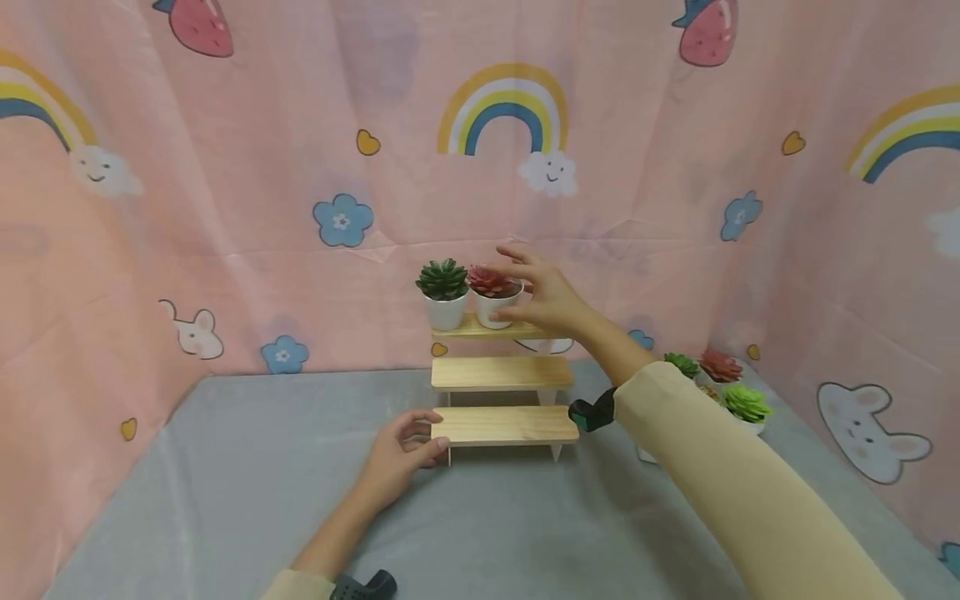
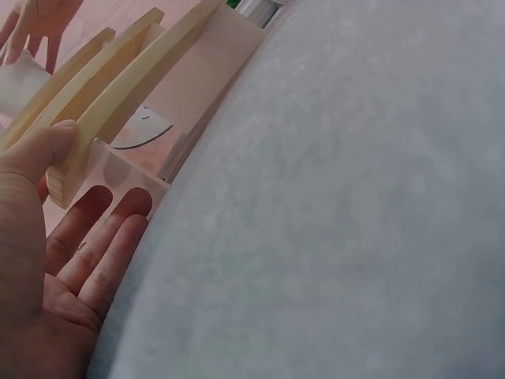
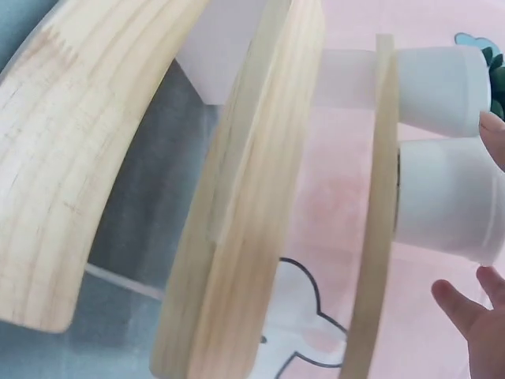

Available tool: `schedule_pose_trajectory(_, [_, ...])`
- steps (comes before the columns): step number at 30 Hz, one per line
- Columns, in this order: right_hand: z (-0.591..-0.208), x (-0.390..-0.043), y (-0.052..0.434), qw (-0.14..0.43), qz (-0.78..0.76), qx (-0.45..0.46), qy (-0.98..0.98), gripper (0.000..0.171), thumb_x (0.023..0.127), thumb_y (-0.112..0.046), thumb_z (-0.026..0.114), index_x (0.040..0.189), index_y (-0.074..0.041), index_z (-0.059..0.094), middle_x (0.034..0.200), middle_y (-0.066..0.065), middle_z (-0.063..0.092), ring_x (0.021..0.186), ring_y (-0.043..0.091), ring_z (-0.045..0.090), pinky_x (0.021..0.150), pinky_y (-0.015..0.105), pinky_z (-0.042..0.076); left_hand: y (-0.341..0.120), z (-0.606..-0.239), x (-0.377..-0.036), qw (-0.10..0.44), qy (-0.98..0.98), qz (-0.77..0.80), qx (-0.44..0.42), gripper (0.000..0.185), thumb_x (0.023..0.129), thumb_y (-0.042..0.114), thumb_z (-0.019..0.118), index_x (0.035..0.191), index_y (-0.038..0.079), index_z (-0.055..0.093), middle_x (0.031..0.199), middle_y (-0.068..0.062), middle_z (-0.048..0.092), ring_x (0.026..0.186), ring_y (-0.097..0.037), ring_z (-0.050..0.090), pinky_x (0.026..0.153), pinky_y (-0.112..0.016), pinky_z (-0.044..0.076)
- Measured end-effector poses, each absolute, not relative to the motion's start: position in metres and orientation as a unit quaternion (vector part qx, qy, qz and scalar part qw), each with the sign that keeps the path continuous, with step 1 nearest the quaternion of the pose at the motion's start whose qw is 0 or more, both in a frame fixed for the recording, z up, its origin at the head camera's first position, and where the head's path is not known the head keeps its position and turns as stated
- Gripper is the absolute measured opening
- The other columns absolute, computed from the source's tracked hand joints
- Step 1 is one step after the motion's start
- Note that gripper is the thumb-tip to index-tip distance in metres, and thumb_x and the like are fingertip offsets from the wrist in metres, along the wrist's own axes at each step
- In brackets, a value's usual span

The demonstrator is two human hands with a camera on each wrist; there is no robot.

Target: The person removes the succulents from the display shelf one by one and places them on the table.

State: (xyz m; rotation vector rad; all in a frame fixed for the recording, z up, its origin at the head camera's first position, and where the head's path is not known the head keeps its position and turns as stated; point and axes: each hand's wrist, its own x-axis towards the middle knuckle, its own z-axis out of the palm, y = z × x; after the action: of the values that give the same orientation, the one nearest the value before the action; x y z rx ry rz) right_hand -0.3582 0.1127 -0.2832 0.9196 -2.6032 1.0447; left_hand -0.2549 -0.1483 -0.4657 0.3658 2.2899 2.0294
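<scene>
A three-step wooden display stand [image 1: 506, 425] with pale boards and see-through supports stands against the back cloth. On its top board, a green succulent in a white pot [image 1: 446, 312] sits at the left, and a red succulent [image 1: 491, 282] in a white pot is close beside it. My right hand [image 1: 551, 296] is around the red one's right side, its fingers spread; the right wrist view shows fingertips apart from the white pot [image 3: 450, 197]. My left hand [image 1: 397, 454] holds the left end of the lowest board [image 2: 118, 99] between thumb and fingers, other fingers by the support.
More potted succulents, green, red and bright green [image 1: 746, 404], stand at the right of the grey-covered table [image 1: 300, 475], partly behind my right sleeve [image 1: 720, 450]. Pink printed cloth [image 1: 285, 167] hangs at the back and both sides.
</scene>
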Motion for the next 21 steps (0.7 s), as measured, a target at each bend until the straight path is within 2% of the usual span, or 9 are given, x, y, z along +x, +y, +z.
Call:
schedule_pose_trajectory(7, [-0.296, -0.362, 0.108, 0.083, 0.411, 0.274, -0.865, 0.068, 0.084, -0.009, 0.082, 0.146, -0.013, 0.054, 0.165, 0.014, 0.032, 0.15, 0.035, 0.035, 0.103, 0.053, 0.054, -0.147, -0.467, -0.256, 0.033, 0.745, 0.657, 0.113, 0.038, 0.089, 0.014, 0.078, 0.123, 0.008, 0.062, 0.107, -0.018, 0.069, 0.084, -0.019, 0.075, 0.071, -0.03, 0.062])
schedule_pose_trajectory(14, [-0.307, -0.36, 0.108, 0.09, 0.461, 0.237, -0.85, 0.067, 0.087, -0.014, 0.08, 0.148, -0.018, 0.052, 0.165, 0.011, 0.033, 0.152, 0.032, 0.034, 0.115, 0.051, 0.044, -0.146, -0.464, -0.255, 0.03, 0.748, 0.655, 0.105, 0.036, 0.089, 0.014, 0.077, 0.122, 0.009, 0.063, 0.106, -0.017, 0.069, 0.083, -0.019, 0.075, 0.07, -0.03, 0.062])
schedule_pose_trajectory(21, [-0.313, -0.36, 0.109, 0.1, 0.48, 0.237, -0.838, 0.065, 0.089, -0.014, 0.079, 0.148, -0.019, 0.053, 0.161, 0.008, 0.041, 0.148, 0.03, 0.04, 0.114, 0.051, 0.045, -0.145, -0.465, -0.255, 0.026, 0.746, 0.657, 0.106, 0.036, 0.089, 0.014, 0.077, 0.121, 0.008, 0.063, 0.105, -0.017, 0.069, 0.082, -0.018, 0.075, 0.069, -0.031, 0.063])
